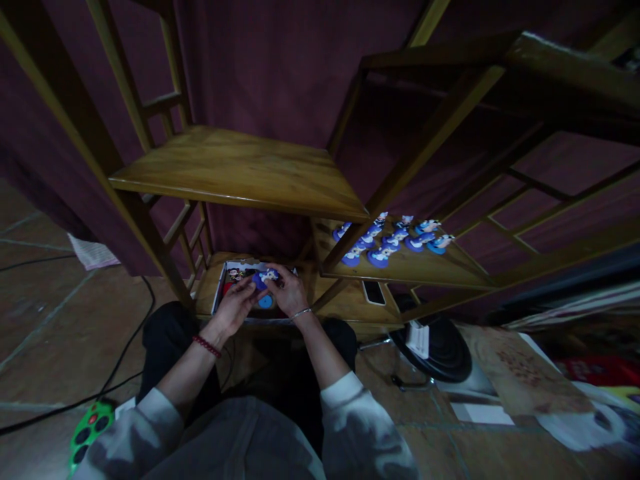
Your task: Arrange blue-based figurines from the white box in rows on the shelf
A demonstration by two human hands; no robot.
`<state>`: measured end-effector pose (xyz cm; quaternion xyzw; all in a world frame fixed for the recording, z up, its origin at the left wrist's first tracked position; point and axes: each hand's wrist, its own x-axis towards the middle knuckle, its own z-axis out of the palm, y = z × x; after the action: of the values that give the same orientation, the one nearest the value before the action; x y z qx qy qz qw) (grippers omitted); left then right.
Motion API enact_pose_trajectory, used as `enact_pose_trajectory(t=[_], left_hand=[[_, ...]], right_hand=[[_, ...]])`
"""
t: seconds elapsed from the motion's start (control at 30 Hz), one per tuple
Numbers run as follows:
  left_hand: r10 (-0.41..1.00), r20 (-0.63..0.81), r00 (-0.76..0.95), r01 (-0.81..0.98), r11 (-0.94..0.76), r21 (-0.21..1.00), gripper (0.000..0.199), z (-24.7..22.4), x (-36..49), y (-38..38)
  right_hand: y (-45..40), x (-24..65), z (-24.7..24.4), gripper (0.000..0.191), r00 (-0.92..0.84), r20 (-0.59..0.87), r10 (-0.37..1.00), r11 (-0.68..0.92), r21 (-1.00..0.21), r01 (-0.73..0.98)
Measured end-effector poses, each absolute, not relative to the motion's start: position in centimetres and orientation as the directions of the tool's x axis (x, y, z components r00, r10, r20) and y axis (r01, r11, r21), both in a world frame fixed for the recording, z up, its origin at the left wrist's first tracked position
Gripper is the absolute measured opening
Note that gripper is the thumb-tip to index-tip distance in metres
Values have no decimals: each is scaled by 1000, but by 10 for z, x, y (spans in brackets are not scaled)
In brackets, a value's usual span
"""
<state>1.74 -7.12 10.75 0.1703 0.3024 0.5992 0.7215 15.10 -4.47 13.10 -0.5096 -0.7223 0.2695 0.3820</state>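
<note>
Between my two hands is a small figurine (265, 276) in blue and white on a purple base. My left hand (236, 305) grips it from the left at the base. From the right, my right hand (289, 291) holds its other side with thumb and fingers. Both hands are just above an open shallow box (220, 288) on the low shelf. Inside the box, a blue disc (265, 301) and other small colourful pieces show, partly hidden by my hands. Several similar figurines (385, 252) stand in rows on the shelf to the right.
A wooden shelf unit surrounds the work area, with a higher board (240, 167) above the box and an upright post (430, 147) before the figurines. A phone (373, 293) lies on the low shelf. On the floor are a black round stool (440, 347), cables and a green object (91, 432).
</note>
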Motion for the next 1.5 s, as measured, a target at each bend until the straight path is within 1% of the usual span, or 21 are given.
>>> enact_pose_trajectory(t=[0.13, 0.37, 0.53, 0.67, 0.83, 1.0, 1.17, 1.3, 1.5], left_hand=[[971, -210, 111, -762, 219, 610, 18, 105, 16, -71], [971, -213, 104, -752, 217, 622, 18, 105, 15, -71], [968, -231, 100, -751, 225, 620, 18, 106, 16, -71], [969, -229, 93, -756, 219, 617, 18, 105, 17, -70], [957, -277, 81, -759, 239, 606, 16, 104, 19, -71], [949, -308, 61, -780, 238, 578, 4, 102, 18, -72], [947, -315, 69, -773, 250, 583, 6, 102, 17, -74], [939, -337, 63, -785, 255, 564, 6, 102, 17, -75], [934, -350, 75, -783, 273, 559, 8, 105, 18, -77]], right_hand=[[-43, 151, 130, 32, -185, 260, 948, 319, -787, 529], [-44, 151, 134, 32, -202, 247, 948, 317, -804, 503], [-44, 150, 136, 33, -210, 257, 944, 329, -795, 509], [-44, 151, 138, 29, -232, 255, 939, 341, -785, 517], [-44, 152, 143, 27, -270, 264, 926, 373, -752, 544], [-44, 150, 152, 26, -333, 266, 905, 419, -695, 584], [-42, 148, 151, 29, -383, 281, 880, 467, -657, 591], [-41, 147, 151, 29, -416, 285, 863, 496, -629, 598], [-43, 148, 154, 29, -422, 260, 869, 483, -635, 603]])
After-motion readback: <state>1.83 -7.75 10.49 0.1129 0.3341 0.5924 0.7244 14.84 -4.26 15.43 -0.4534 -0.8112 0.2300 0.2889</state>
